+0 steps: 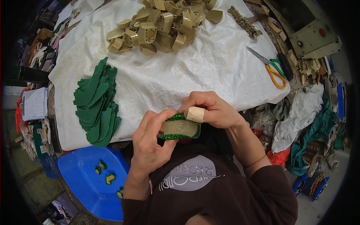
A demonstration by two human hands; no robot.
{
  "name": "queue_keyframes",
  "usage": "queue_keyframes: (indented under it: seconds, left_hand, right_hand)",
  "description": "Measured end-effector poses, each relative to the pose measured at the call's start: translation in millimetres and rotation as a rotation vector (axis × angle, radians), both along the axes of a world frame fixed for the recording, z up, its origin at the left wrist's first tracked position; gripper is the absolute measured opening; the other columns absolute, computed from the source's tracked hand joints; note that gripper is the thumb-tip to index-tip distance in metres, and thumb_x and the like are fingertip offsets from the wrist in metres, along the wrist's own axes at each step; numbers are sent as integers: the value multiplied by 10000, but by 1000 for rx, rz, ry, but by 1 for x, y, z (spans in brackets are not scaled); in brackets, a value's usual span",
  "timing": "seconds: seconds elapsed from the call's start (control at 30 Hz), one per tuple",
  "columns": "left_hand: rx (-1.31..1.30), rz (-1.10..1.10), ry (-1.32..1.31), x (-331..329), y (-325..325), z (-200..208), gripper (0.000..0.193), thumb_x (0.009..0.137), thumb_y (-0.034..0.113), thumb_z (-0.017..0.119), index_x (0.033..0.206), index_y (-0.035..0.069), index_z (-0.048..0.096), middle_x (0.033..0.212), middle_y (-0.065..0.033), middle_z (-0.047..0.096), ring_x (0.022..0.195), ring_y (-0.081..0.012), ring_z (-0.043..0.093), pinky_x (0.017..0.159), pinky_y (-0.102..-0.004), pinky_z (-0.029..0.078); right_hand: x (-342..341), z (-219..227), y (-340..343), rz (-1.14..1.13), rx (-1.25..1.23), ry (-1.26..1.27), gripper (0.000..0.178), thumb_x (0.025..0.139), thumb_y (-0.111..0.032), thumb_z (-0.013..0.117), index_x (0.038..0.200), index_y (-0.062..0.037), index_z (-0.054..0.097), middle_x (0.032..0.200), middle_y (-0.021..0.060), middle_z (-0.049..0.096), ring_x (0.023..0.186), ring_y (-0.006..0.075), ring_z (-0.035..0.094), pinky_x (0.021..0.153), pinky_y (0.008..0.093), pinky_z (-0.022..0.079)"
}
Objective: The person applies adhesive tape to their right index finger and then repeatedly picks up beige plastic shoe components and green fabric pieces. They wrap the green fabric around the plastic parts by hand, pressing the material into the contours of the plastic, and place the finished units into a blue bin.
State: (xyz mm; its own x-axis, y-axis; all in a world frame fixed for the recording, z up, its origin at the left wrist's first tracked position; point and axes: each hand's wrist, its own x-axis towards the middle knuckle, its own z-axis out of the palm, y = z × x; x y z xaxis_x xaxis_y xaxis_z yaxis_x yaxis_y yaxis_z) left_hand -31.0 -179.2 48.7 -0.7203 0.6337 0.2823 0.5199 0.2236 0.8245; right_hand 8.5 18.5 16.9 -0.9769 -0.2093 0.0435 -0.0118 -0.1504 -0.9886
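Note:
Close to my body, a beige plastic shoe heel (180,128) with sparkly green fabric folded over its edges is held between both hands. My left hand (152,140) grips its left side, the thumb below and fingers above. On the far right edge my right hand (217,110) pinches the green fabric, its fingertips pressed together; a beige wrap covers one finger. A strip of the heel's bare, hollow-looking beige face shows between the green edges. At the left lies a fanned stack of cut green fabric pieces (97,107). Farther off sits a heap of bare beige heels (163,30).
White sheeting (150,80) covers the table. Scissors (275,72) with orange and green handles lie at its right edge. A blue tub (84,187) at lower left holds several green-edged heels. A clipboard (35,104) is at far left, a metal machine (315,39) at far right.

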Motion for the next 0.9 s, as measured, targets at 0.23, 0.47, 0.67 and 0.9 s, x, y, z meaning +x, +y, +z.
queue_keyframes:
  seconds: [0.23,0.47,0.67,0.9]
  left_hand:
    - [2,92,-61,2,10,0,454,575,2,767,984,21,570,785,-88,594,622,-159,592,557,-269,487]
    - [16,153,25,4,13,-12,451,560,83,800,871,22,478,759,-108,590,631,-216,619,571,-305,495]
    - [16,313,212,16,31,-17,431,548,68,793,857,18,496,724,-126,548,625,-319,585,562,-386,477]
    - [-8,378,266,13,31,-25,478,566,95,813,889,2,474,737,-127,562,626,-267,612,573,-344,494]
  right_hand:
    - [1,18,-8,-164,463,85,211,901,-228,547,898,-29,617,774,68,632,720,162,621,647,285,475]
    - [8,-9,-9,-20,-401,-250,280,937,-255,517,1064,-16,590,1002,60,602,909,126,559,779,261,453]
    - [9,-2,-31,-367,69,12,268,951,-203,430,1018,1,590,907,43,607,835,103,557,756,248,453]
    - [6,-15,-37,-182,-694,-183,467,947,-405,469,1197,-13,503,1074,104,573,965,172,563,871,334,468]
